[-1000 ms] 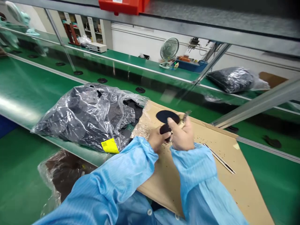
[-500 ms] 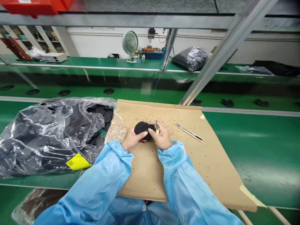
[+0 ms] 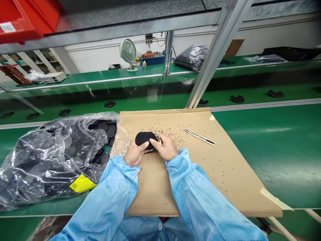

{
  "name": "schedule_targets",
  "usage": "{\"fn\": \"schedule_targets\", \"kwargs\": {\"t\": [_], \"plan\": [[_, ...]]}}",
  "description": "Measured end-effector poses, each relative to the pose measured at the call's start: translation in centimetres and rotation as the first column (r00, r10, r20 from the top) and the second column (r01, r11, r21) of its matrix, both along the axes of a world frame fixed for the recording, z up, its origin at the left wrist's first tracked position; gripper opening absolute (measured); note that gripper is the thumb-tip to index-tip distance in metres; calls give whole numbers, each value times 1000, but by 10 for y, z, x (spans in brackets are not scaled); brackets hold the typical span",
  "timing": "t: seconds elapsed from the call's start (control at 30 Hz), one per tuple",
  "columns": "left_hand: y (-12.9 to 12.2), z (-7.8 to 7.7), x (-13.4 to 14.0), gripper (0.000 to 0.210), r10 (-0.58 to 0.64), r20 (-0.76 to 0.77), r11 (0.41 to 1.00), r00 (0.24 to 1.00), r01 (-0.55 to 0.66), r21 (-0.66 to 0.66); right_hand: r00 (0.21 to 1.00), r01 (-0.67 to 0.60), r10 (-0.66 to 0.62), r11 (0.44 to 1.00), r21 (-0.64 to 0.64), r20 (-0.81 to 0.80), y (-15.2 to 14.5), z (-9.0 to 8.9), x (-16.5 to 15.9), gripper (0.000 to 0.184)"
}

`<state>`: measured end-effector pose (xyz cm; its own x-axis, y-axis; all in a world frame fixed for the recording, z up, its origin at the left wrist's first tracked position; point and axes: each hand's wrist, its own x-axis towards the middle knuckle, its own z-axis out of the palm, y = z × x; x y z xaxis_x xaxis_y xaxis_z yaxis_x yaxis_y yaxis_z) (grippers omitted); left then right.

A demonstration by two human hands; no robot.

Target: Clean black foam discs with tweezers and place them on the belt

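Black and matte, the disc [image 3: 144, 139] sits between both hands above the middle of the cardboard sheet [image 3: 225, 174]. The left hand [image 3: 134, 154] closes its grip on the disc's lower left edge, thumb on top. The right hand [image 3: 166, 149] is curled shut around a small brass-coloured tool [image 3: 158, 138], whose tip meets the disc's right edge; what kind of tool it is cannot be told.

The disc looks thin, light and pliable, like foam or felt, so it would probably bend if pinched hard. The rim seems the best place to hold it, leaving the flat face free. It looks unlikely to slip and not fragile.

The cardboard is stiff, flat and brown, sprinkled with tiny black specks [image 3: 163, 129]. A slim metal tool [image 3: 200, 137] lies on it, well to the right of the hands. To the left, a crinkled clear plastic bag [image 3: 50, 157] full of similar dark discs rests on the smooth green tabletop [image 3: 276, 134], with a yellow label [image 3: 81, 184] at its near edge. Pale blue sleeves [image 3: 195, 197] cover both arms.
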<state>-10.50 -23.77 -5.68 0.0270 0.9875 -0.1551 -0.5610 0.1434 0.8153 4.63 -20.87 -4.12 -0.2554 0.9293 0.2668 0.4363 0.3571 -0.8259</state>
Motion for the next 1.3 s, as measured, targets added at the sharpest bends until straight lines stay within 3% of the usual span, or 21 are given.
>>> {"fn": "schedule_targets", "kwargs": {"t": [0.27,0.57,0.8,0.93,1.03,1.2,1.3], "plan": [[0,-1,1,39,4,46,997,999,-8,80,998,-36,34,999,-32,-50,-1,2,0,29],[1,-1,1,35,47,47,997,998,-50,60,986,-112,102,991,-75,-129,1,-6,-2,37],[1,-4,1,29,10,50,994,999,-15,113,981,-54,44,997,-49,-186,-3,-4,-6,37],[2,-3,1,35,31,69,997,997,-36,69,989,5,-11,999,-45,-147,-5,-3,-9,35],[5,-2,-1,41,42,87,999,995,-41,-13,994,42,-40,999,18,-106,-9,-3,-12,31],[8,3,-8,32,24,169,988,985,2,-152,980,-91,129,968,235,-153,-13,-6,-16,20],[6,5,-8,29,-46,195,984,980,78,-161,983,-73,125,935,347,-132,-12,-8,-15,16]]}}
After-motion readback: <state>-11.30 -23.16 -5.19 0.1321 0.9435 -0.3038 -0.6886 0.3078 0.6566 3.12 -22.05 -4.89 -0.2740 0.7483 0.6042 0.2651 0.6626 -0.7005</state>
